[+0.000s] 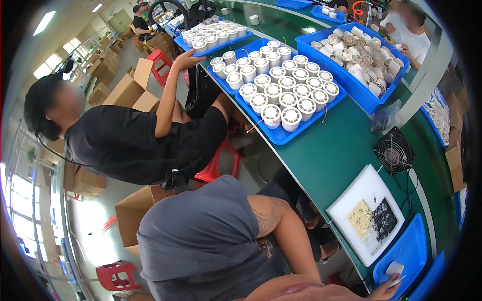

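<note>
My left hand [385, 291] is at the lower right, partly cut off by the picture's edge. Its fingers are closed on a small white stick-like piece [397, 281]. Just beyond the fingertips sits a white round cup-shaped part [394, 268] with a thin wire, in a blue tray [416, 236]; whether the fingers touch it I cannot tell. Next to that tray lies a white foam board [346, 206] carrying a patch of small pale-yellow pieces [361, 219] and a patch of small black pieces [384, 219]. My right hand is out of the picture.
A black fan [394, 151] with a cable stands past the board on the green table [311, 163]. Farther along are a tray of white slotted-top cylinders [287, 99] and a blue bin [346, 84] heaped with white parts. A co-worker in black [135, 138] sits at left, touching another tray.
</note>
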Available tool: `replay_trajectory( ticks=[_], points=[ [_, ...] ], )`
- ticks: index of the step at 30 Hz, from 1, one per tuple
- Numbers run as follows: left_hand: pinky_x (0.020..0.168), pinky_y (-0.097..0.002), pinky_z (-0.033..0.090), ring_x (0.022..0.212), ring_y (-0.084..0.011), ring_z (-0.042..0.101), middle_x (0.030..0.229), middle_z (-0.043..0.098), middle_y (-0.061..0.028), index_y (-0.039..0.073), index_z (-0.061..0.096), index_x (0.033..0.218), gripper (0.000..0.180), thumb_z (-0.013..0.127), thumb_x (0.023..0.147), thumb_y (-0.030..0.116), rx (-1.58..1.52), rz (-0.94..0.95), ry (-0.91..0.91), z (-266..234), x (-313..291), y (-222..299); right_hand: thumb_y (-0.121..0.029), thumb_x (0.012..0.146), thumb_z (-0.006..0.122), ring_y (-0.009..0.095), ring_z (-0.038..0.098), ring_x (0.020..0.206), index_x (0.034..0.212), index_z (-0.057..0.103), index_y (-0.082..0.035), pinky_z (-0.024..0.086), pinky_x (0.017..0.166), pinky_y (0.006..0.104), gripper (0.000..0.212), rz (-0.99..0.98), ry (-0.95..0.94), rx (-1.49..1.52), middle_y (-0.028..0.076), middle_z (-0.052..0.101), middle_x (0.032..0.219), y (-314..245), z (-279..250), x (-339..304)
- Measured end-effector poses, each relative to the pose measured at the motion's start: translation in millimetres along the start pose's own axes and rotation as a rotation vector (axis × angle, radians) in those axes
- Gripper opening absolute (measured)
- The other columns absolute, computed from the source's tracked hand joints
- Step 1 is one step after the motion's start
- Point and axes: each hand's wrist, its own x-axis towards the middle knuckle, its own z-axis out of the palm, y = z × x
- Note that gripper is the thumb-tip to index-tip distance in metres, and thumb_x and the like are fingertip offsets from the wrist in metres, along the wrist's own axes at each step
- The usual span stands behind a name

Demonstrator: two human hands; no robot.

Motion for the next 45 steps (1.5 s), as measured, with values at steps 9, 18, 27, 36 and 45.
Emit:
replay_trajectory(
  ticks=[9, 18, 27, 36, 45],
  points=[
    [0.062, -0.0315, 0.048, 0.07, -0.0152, 0.061, 0.074, 0.066, -0.0061, -0.001, 0.067, 0.085, 0.021, 0.071, 0.089, 0.019, 0.358, -0.022, 0.509, -69, -102, 13, -0.03, 0.098, 0.064, 0.018, 0.054, 0.067, 0.11, 0.065, 0.0, 0.045, 0.058, 0.0314, 0.031, 0.243, 0.217, 0.142, 0.009, 0.06, 0.077, -39, 9, -36],
    [0.08, -0.0342, 0.056, 0.11, -0.026, 0.056, 0.126, 0.051, -0.0141, 0.006, 0.04, 0.142, 0.065, 0.074, 0.088, 0.017, 0.566, -0.079, 0.897, -83, -158, 66, -0.034, 0.096, 0.065, 0.023, 0.059, 0.065, 0.108, 0.058, -0.001, 0.047, 0.057, 0.0317, 0.036, 0.358, -0.274, 0.852, 0.012, 0.06, 0.072, -121, 62, -84],
    [0.089, -0.0352, 0.052, 0.114, -0.0246, 0.057, 0.13, 0.053, -0.0142, 0.006, 0.04, 0.143, 0.069, 0.075, 0.085, 0.016, 0.596, 0.028, 0.924, -102, -162, 59, -0.024, 0.098, 0.065, 0.004, 0.051, 0.07, 0.11, 0.055, -0.005, 0.034, 0.058, 0.0165, 0.025, 0.372, -0.295, 1.079, 0.003, 0.06, 0.089, -173, 109, -84],
    [0.092, -0.0353, 0.051, 0.113, -0.0251, 0.059, 0.125, 0.058, -0.013, 0.005, 0.053, 0.136, 0.065, 0.081, 0.078, 0.014, 0.586, 0.069, 1.021, -112, -161, 70, -0.018, 0.092, 0.07, 0.023, 0.06, 0.116, 0.138, 0.048, 0.001, 0.052, 0.093, 0.0324, 0.055, 0.326, -0.48, 1.045, 0.014, 0.059, 0.126, -170, 115, -65],
    [0.081, -0.0364, 0.056, 0.118, -0.0231, 0.057, 0.137, 0.051, -0.0143, 0.009, 0.009, 0.161, 0.096, 0.071, 0.088, 0.007, 0.411, 0.067, 0.655, -108, -164, 67, -0.02, 0.088, 0.075, 0.027, 0.064, 0.111, 0.134, 0.052, 0.005, 0.053, 0.096, 0.0355, 0.058, 0.205, -0.436, 1.065, 0.017, 0.063, 0.122, -166, 106, -66]
  ],
)
